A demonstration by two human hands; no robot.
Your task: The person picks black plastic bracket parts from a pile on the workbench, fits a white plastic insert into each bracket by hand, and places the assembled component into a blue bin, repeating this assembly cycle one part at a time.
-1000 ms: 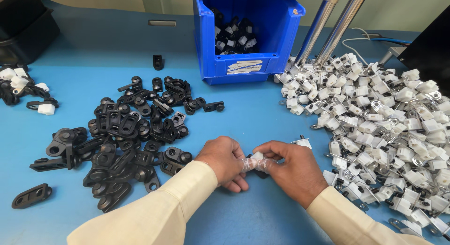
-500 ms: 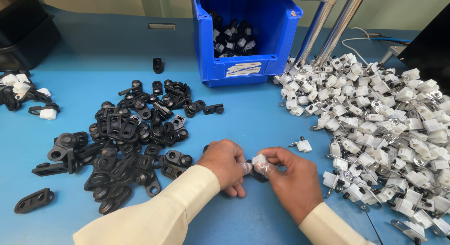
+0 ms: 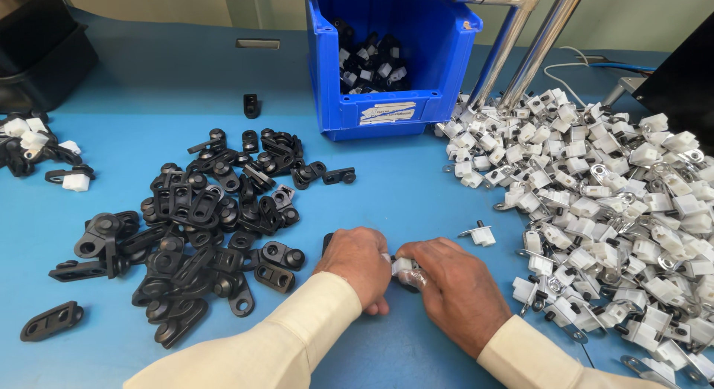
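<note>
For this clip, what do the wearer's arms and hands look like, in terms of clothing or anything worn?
Both arms are covered by long, cream-coloured sleeves that end at the wrists, with plain cuffs. The left hand and right hand are bare: no gloves, and no rings, watch or bands show from this angle. The sleeve fabric looks smooth and unpatterned, with no markings visible.

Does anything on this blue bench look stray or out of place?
Mostly sorted: black brackets heaped left, white clips heaped right. A few strays stand out: one black piece alone near the blue bin, one flat bracket apart at lower left, and one white clip off its pile.
</note>
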